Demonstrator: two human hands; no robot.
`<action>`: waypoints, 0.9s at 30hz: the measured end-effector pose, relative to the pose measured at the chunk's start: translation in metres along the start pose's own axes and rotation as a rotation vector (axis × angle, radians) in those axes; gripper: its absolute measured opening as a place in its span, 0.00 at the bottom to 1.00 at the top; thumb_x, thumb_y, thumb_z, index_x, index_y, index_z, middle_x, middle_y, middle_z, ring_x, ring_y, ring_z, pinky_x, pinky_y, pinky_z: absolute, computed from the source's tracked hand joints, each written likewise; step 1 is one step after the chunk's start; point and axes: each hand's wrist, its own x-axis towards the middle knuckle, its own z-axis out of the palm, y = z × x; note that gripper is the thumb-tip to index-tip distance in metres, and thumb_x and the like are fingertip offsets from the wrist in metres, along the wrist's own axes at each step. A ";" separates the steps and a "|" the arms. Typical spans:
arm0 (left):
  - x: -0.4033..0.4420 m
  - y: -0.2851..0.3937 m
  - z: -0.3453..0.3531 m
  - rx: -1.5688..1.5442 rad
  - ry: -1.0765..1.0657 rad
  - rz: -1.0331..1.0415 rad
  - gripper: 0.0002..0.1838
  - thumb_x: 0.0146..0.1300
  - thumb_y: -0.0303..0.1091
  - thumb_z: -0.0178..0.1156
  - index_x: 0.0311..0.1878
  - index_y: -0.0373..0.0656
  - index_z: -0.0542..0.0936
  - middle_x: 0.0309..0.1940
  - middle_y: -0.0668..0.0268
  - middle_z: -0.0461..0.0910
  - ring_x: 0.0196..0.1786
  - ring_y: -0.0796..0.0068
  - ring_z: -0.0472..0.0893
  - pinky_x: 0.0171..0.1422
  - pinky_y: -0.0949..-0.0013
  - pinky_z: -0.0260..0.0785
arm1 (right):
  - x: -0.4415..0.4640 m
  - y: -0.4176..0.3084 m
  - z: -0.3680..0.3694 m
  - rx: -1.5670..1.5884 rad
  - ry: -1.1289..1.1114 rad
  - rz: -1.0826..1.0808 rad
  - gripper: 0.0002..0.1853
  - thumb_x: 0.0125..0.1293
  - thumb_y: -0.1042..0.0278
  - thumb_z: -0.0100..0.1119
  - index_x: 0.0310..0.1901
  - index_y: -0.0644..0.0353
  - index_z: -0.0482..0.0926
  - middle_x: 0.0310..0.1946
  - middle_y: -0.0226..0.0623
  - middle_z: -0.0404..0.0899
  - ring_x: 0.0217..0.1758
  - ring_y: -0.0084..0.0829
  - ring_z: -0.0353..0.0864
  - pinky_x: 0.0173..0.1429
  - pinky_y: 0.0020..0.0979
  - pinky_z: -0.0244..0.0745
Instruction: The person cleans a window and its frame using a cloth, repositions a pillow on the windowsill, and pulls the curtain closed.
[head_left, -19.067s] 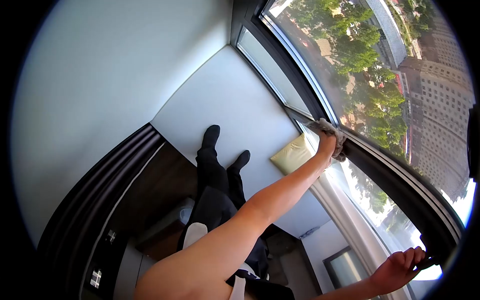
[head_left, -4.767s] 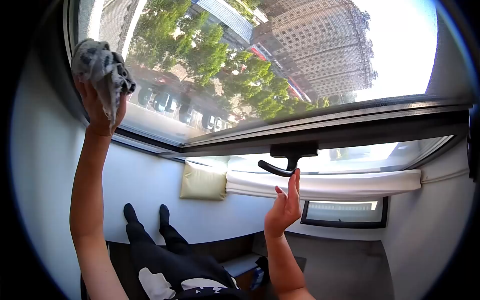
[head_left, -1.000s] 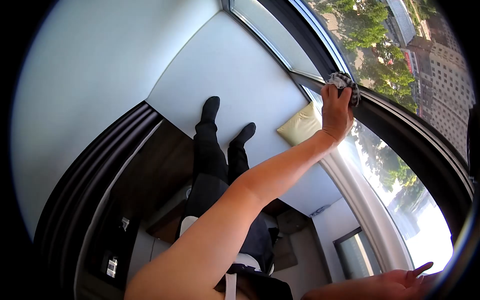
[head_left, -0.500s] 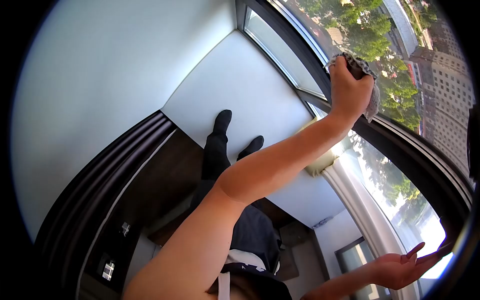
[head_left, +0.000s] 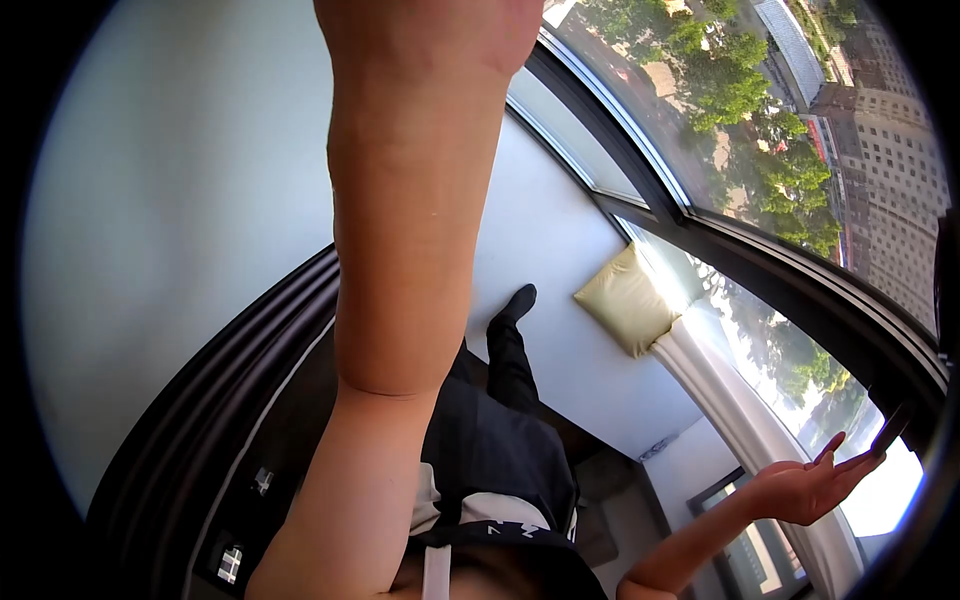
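My left arm stretches up through the middle of the view. Only the wrist and heel of my left hand (head_left: 430, 35) show at the top edge, in front of the pale wall. Its fingers, and whatever they may hold, are beyond the frame. At the lower right, my right hand (head_left: 808, 492) is open, palm up, with fingers extended toward the dark window frame (head_left: 790, 290). No object shows in it, and I cannot tell whether the fingertips touch the frame. The window glass (head_left: 690, 100) fills the upper right, with trees and buildings beyond.
A pale green cushion (head_left: 630, 302) lies on the white surface (head_left: 590, 375) beside the window. A white curtain (head_left: 715, 400) hangs near it, and a dark curtain (head_left: 270, 350) is at the left. My dark-socked foot (head_left: 517, 303) stands on the white surface.
My left hand, holding a grey cloth against the window before, has swung up and left, mostly out of view. The cushion shows more fully. My right hand sits slightly higher in view, still open.
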 end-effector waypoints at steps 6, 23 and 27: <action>-0.225 -0.055 -0.133 -0.226 0.884 -0.734 0.24 0.71 0.33 0.38 0.64 0.33 0.73 0.56 0.57 0.81 0.55 0.63 0.81 0.60 0.59 0.75 | 0.000 -0.014 0.003 0.079 0.022 -0.011 0.11 0.73 0.78 0.57 0.49 0.57 0.88 0.67 0.44 0.76 0.67 0.37 0.80 0.56 0.34 0.86; -0.369 -0.008 -0.036 -0.559 0.807 -0.722 0.27 0.78 0.40 0.37 0.71 0.35 0.69 0.69 0.55 0.74 0.70 0.57 0.73 0.78 0.52 0.61 | -0.158 -0.184 0.026 1.258 -1.231 0.207 0.22 0.68 0.82 0.54 0.63 0.63 0.78 0.62 0.47 0.79 0.63 0.40 0.80 0.61 0.36 0.77; -0.392 -0.007 0.001 -0.266 0.875 -0.790 0.25 0.78 0.38 0.39 0.71 0.37 0.69 0.68 0.58 0.74 0.70 0.63 0.74 0.76 0.59 0.64 | -0.180 -0.219 0.024 1.388 -1.415 0.213 0.35 0.71 0.67 0.62 0.76 0.59 0.61 0.72 0.49 0.66 0.71 0.41 0.72 0.66 0.38 0.74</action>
